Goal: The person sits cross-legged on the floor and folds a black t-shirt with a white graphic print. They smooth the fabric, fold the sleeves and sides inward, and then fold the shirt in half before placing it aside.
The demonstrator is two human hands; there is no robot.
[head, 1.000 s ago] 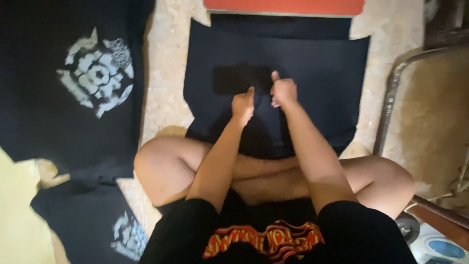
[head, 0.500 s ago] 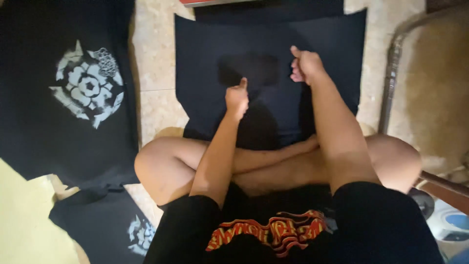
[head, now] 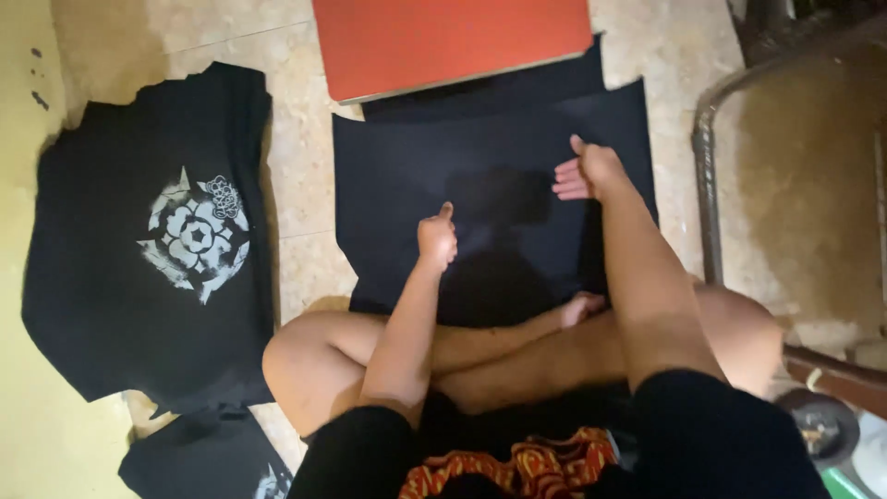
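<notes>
My left hand (head: pixel 436 237) is curled into a loose fist with the thumb stuck up, resting on the dark navy folded cloth (head: pixel 490 176) spread on the floor in front of my crossed legs; whether any fabric is pinched inside the fist I cannot tell, since the fingers are turned under. My right hand (head: pixel 591 169) is flat and open, fingers stretched out toward the left and thumb raised, pressing on the same cloth near its right edge. The two hands are apart, with a stretch of bare cloth and their shadow between them.

The cloth lies on the pale stone tile floor (head: pixel 296 194), its near edge hidden under my shins. Its far edge runs beneath a flat orange-red board (head: pixel 443 42), which is cut off at the top. To the left lies a black T-shirt with a pale flower print (head: pixel 157 249), spread flat; a second dark printed shirt (head: pixel 208 457) below it is cut off by the frame. A curved metal tube frame (head: pixel 707 166) stands at the right.
</notes>
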